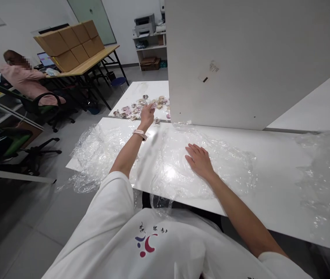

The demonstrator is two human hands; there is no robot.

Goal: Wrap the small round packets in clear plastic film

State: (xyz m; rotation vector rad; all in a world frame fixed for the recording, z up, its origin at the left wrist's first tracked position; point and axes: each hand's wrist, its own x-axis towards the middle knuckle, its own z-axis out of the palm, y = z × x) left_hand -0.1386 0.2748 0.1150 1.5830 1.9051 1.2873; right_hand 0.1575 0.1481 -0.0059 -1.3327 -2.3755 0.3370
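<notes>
My left hand (147, 116) reaches over the back of the table, its fingers closed around a small pink wrapped packet (153, 105). Around it lies a loose pile of similar small packets (126, 111), pink, brown and yellowish, in clear wrapping; their contents are too small to tell. My right hand (199, 159) rests palm down, fingers outstretched, on a sheet of clear plastic film (228, 161) spread over the white table (272, 162). More crumpled film (90, 155) bunches at the table's left end and hangs over its edge.
Behind the table stands a tall white panel (225, 58). Another heap of clear film (327, 170) lies at the right. To the left, a seated person (26, 79) is at a desk with stacked cardboard boxes (73, 42). A printer (144, 25) sits on a shelf behind.
</notes>
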